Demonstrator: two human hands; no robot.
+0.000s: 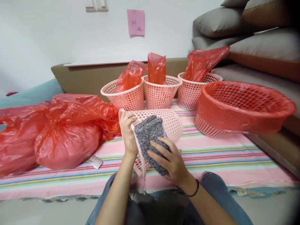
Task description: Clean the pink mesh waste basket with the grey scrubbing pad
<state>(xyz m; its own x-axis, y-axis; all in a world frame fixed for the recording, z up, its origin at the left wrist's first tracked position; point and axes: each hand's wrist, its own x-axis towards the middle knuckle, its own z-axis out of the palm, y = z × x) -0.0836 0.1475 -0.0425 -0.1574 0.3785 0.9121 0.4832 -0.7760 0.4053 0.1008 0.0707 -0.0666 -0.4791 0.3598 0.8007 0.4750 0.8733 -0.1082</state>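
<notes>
My left hand (128, 131) grips the rim of a pink perforated plastic basket (172, 123) that lies tipped on its side, mouth toward me. My right hand (170, 161) is closed on a grey knitted cloth (150, 132), which sticks partly into the basket's mouth. A black band is round my right wrist. Both hands are over a striped pink cloth (222, 156) in front of my knees.
Three pink baskets (161, 93) holding red plastic bags stand in a row behind. A large basket lined with red plastic (243, 106) sits at the right. Full red bags (65, 134) lie at the left. Grey cushions (257, 43) are stacked at the far right.
</notes>
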